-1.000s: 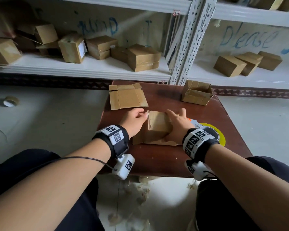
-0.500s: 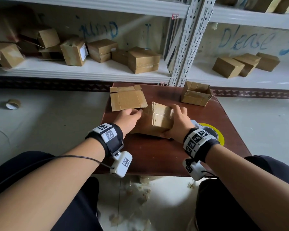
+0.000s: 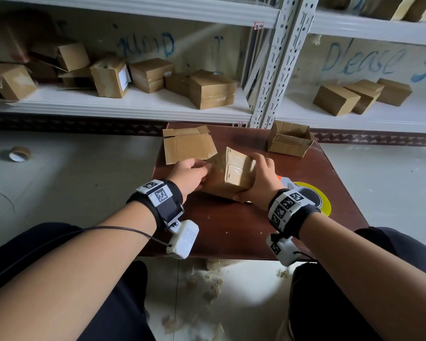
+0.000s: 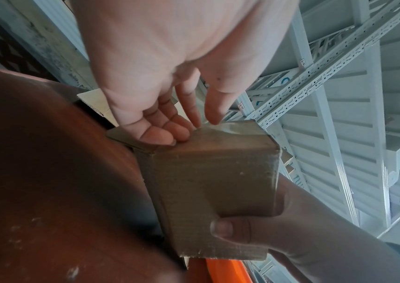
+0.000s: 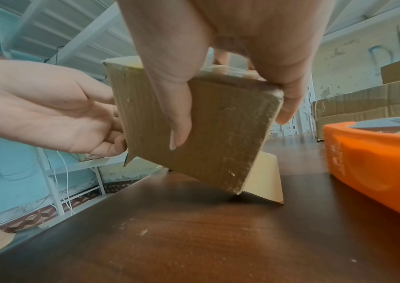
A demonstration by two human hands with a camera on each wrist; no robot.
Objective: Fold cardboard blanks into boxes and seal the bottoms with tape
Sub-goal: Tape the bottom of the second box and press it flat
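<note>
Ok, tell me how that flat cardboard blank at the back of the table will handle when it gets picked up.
The flat cardboard blank is thin, creased sheet, so it will probably flex along its fold lines rather than stay stiff. It looks light for its size. Lying flat on the table, it may slide when pushed, and lifting likely means prying up an edge.
</note>
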